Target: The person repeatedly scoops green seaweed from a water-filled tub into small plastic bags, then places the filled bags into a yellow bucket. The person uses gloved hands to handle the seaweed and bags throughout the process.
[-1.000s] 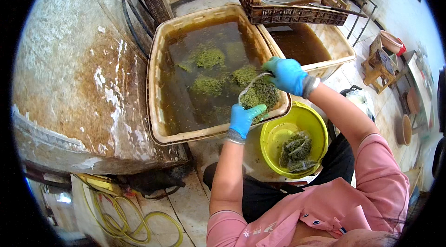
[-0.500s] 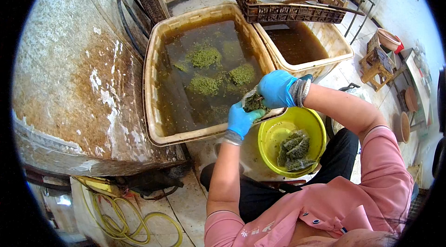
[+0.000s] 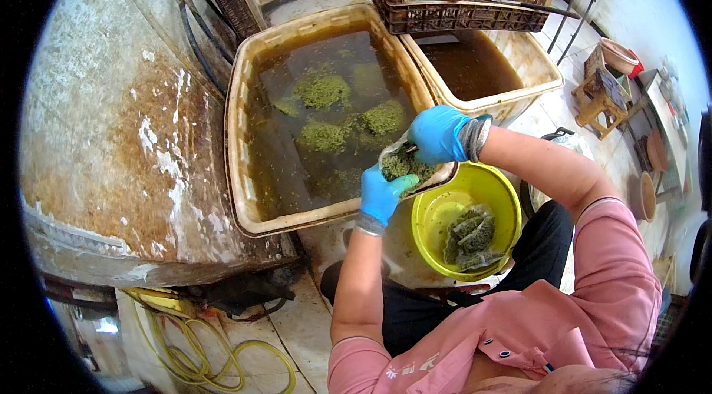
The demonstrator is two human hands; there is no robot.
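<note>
Over the near right rim of a large tub, both gloved hands hold a pale, see-through bag (image 3: 387, 153) with green granular bits (image 3: 406, 166) showing at its mouth. My left hand (image 3: 380, 195), in a blue glove, grips its near left side with the thumb across the front. My right hand (image 3: 439, 136), also blue-gloved, pinches the far right edge; its fingertips are partly hidden. Below them a yellow-green basin (image 3: 506, 197) holds several dark, see-through bags (image 3: 470, 238) of similar stuff. Clumps of green bits (image 3: 322, 90) float in the tub's brown water.
The cream tub (image 3: 239, 120) stands before me. Beside it, a second tub (image 3: 552, 71) of brown water carries a brown crate (image 3: 460, 17) with a strainer across its far end. A stained wall (image 3: 111, 134) rises left, a yellow hose (image 3: 196, 364) lies lower left, and a wooden stool (image 3: 602, 106) stands right.
The bag's mouth has spread wider, so more of the green bits show. My right hand has shifted slightly up and left. The whole view has moved a little.
</note>
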